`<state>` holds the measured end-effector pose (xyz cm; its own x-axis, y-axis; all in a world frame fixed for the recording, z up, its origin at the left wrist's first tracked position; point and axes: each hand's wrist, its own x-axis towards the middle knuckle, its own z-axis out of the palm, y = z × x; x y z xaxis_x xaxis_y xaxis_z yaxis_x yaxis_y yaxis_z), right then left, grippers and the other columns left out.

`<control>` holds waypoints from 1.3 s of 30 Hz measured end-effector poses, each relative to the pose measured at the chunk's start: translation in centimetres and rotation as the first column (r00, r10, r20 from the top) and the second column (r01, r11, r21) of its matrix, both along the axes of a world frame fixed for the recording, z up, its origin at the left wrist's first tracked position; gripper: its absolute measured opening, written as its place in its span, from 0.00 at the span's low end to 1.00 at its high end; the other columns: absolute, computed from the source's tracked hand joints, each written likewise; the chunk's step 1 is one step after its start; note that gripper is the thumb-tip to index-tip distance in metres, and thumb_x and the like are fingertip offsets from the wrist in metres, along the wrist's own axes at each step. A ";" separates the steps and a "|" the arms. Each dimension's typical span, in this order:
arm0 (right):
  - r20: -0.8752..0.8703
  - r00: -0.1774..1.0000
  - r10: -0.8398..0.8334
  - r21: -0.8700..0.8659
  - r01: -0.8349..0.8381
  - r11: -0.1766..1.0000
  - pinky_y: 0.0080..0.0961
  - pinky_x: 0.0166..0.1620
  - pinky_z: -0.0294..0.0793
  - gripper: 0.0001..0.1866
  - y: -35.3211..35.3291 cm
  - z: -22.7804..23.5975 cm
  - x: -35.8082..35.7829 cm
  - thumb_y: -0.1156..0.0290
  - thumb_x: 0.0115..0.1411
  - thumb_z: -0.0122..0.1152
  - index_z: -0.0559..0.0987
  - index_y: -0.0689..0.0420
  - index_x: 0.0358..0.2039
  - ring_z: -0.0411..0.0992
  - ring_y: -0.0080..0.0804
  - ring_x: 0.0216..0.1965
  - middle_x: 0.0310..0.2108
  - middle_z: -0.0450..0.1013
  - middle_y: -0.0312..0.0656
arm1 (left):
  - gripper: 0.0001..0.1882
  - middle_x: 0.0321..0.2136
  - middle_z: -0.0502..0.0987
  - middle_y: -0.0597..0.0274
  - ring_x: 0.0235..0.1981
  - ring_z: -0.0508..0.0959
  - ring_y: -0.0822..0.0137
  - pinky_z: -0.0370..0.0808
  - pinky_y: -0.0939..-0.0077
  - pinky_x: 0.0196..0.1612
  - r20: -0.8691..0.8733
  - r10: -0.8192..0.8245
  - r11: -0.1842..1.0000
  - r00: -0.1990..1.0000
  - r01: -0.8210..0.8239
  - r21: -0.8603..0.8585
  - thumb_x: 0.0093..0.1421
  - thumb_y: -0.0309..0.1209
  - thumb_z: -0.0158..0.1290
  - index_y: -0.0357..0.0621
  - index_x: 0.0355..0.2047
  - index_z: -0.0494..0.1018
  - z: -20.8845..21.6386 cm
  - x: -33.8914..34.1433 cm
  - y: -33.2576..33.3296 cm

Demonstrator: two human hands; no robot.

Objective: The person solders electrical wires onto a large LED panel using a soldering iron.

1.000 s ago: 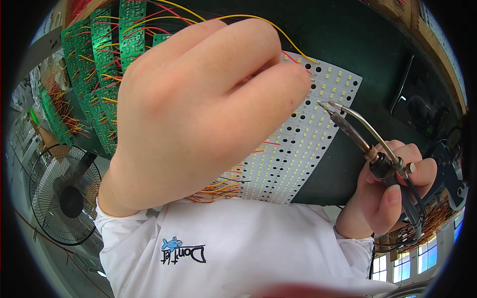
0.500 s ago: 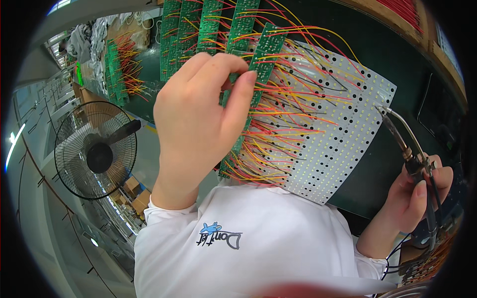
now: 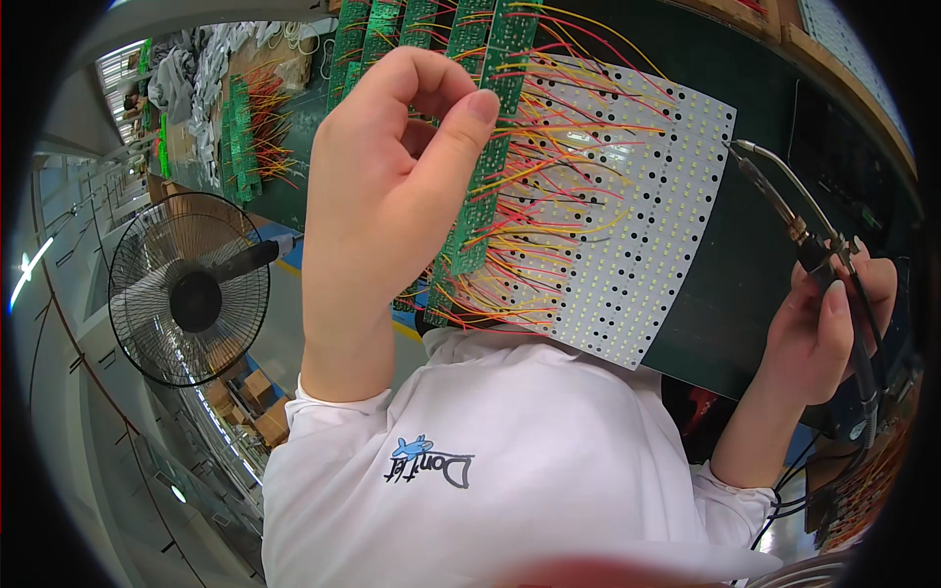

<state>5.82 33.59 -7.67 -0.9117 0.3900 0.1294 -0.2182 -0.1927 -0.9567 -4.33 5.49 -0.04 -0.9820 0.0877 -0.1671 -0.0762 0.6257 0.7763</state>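
My left hand (image 3: 387, 186) is closed in a pinch at the left edge of a long green circuit board strip (image 3: 480, 191); the fingertips partly hide behind the thumb. Red, yellow and black wires (image 3: 549, 211) fan out rightward from the strip. They lie over a white LED panel (image 3: 657, 216) dotted with small yellowish chips and black holes. In my right hand (image 3: 828, 323) is a soldering iron (image 3: 794, 225) with a thin curved metal tube alongside it. Its tip points at the panel's right edge; whether it touches cannot be told.
More green boards with wires (image 3: 382, 39) lie in rows beyond my left hand. Another wired stack (image 3: 245, 147) sits farther left. A black fan (image 3: 191, 289) stands at the left. The dark green worktop (image 3: 706, 333) has a wooden ledge (image 3: 833, 69) at the far right.
The boards and panel appear higher and farther left in view. The strip at my left hand has shifted, its lower end now apart from another board below. The iron remains in my right hand.
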 end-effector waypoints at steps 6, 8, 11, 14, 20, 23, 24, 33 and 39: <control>0.032 0.996 -0.082 0.073 0.080 0.994 0.10 0.24 0.61 0.09 -0.3 0.4 -0.2 0.73 0.54 0.57 0.68 0.60 0.33 0.62 0.20 0.23 0.27 0.65 0.39 | 0.10 0.26 0.76 0.69 0.19 0.72 0.82 0.68 0.86 0.22 -0.168 -0.109 0.964 0.980 0.064 -0.257 0.61 0.34 0.59 0.40 0.35 0.73 -2.7 -2.8 0.0; -0.011 0.999 -0.038 0.065 0.038 0.997 0.10 0.25 0.61 0.10 -0.4 0.2 -0.3 0.72 0.54 0.58 0.68 0.60 0.33 0.62 0.19 0.23 0.27 0.65 0.40 | 0.10 0.26 0.76 0.68 0.19 0.72 0.80 0.68 0.85 0.22 -0.211 -0.121 0.961 0.970 0.061 -0.270 0.60 0.34 0.59 0.40 0.35 0.74 -3.5 -2.9 -0.2; -0.009 0.999 -0.047 0.043 0.048 0.998 0.09 0.25 0.62 0.10 -1.1 -0.3 -0.3 0.72 0.54 0.58 0.68 0.60 0.33 0.63 0.19 0.24 0.28 0.65 0.40 | 0.10 0.26 0.77 0.66 0.18 0.72 0.77 0.70 0.83 0.22 -0.323 -0.234 0.922 0.917 0.103 -0.374 0.57 0.32 0.61 0.40 0.34 0.75 -3.7 -2.5 -0.6; 0.002 0.999 -0.038 0.011 0.038 0.999 0.08 0.27 0.65 0.10 -1.0 -0.4 -0.2 0.73 0.54 0.58 0.68 0.59 0.33 0.64 0.19 0.26 0.29 0.65 0.40 | 0.10 0.27 0.78 0.64 0.19 0.73 0.73 0.71 0.80 0.24 -0.368 -0.387 0.849 0.845 0.171 -0.501 0.53 0.31 0.63 0.41 0.33 0.77 -3.6 -2.2 -1.0; -0.001 1.000 0.013 -0.030 -0.013 0.999 0.09 0.34 0.74 0.10 -0.6 0.0 -0.1 0.75 0.53 0.58 0.67 0.59 0.34 0.68 0.20 0.30 0.31 0.66 0.40 | 0.06 0.28 0.75 0.63 0.23 0.76 0.62 0.73 0.69 0.28 -0.345 -0.455 0.790 0.821 0.193 -0.582 0.49 0.30 0.62 0.47 0.29 0.79 -3.9 -2.8 -0.5; 0.009 1.000 -0.003 -0.048 0.004 0.999 0.10 0.35 0.75 0.10 -0.8 0.0 -0.2 0.76 0.53 0.58 0.67 0.59 0.34 0.69 0.20 0.31 0.31 0.66 0.41 | 0.05 0.28 0.75 0.63 0.25 0.76 0.61 0.73 0.67 0.29 -0.318 -0.483 0.776 0.816 0.230 -0.587 0.49 0.30 0.61 0.47 0.28 0.78 -3.9 -3.1 -0.4; 0.004 1.000 -0.006 -0.056 0.007 0.998 0.11 0.36 0.75 0.10 -0.9 0.0 -0.2 0.76 0.53 0.58 0.67 0.59 0.34 0.69 0.20 0.31 0.31 0.67 0.41 | 0.05 0.28 0.75 0.62 0.26 0.77 0.60 0.73 0.66 0.30 -0.288 -0.484 0.763 0.826 0.237 -0.602 0.49 0.30 0.60 0.46 0.28 0.77 -3.9 -3.1 -0.4; 0.069 0.993 -0.096 0.020 0.095 0.995 0.11 0.26 0.66 0.13 -0.9 0.8 -0.5 0.70 0.51 0.61 0.66 0.58 0.32 0.63 0.19 0.25 0.28 0.65 0.39 | 0.07 0.25 0.74 0.59 0.28 0.76 0.60 0.72 0.67 0.33 -0.268 -0.561 0.698 0.783 0.273 -0.662 0.49 0.27 0.57 0.40 0.28 0.74 -3.9 -3.6 1.0; 0.073 0.992 -0.102 0.059 0.097 0.993 0.13 0.22 0.62 0.16 -1.0 0.9 -0.7 0.66 0.51 0.63 0.65 0.57 0.31 0.60 0.19 0.22 0.27 0.64 0.38 | 0.05 0.25 0.74 0.58 0.30 0.75 0.56 0.72 0.64 0.36 -0.264 -0.622 0.669 0.737 0.325 -0.669 0.50 0.25 0.56 0.40 0.28 0.73 -3.8 -4.1 1.4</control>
<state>5.15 32.55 -6.76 -0.8767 0.4734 0.0855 -0.1603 -0.1198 -0.9798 -8.45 6.90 -3.88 -0.7947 0.6012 0.0842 0.6067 0.7823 0.1410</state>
